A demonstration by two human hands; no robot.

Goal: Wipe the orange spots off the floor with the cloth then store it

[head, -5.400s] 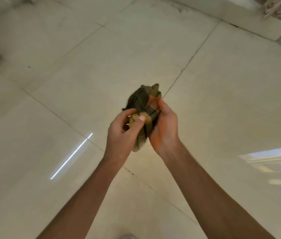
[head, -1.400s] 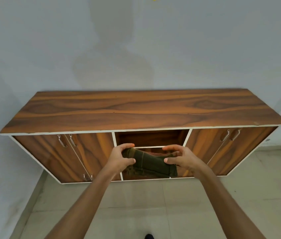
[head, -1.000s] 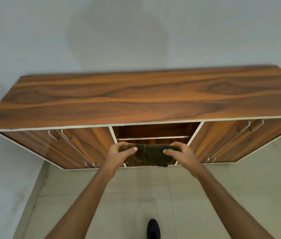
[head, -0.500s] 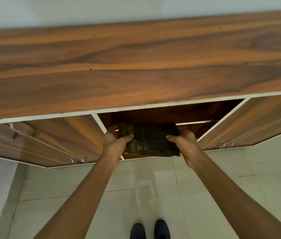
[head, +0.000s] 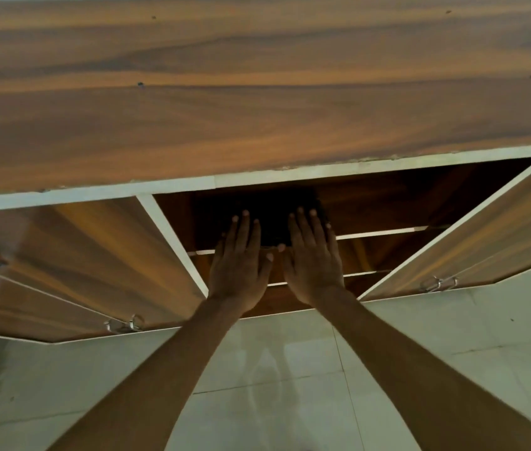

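In the head view, both hands reach into the open middle part of a wooden cupboard. The left hand and the right hand lie flat, side by side, palms down. Their fingers are stretched out straight and spread a little, not curled around anything. They seem to press down on the cloth, a dark shape just under and between the fingertips on the top shelf. It is very dark in there, so the edges of the cloth are hard to see.

The closed doors stand to the outer side of each hand, and the pale floor lies below the wrists. No orange spots show on the part of the floor in view.

This looks like the last step: putting the cloth away. The next move probably calls for lifting both hands straight up and drawing them back, so the cloth is not dragged off the shelf.
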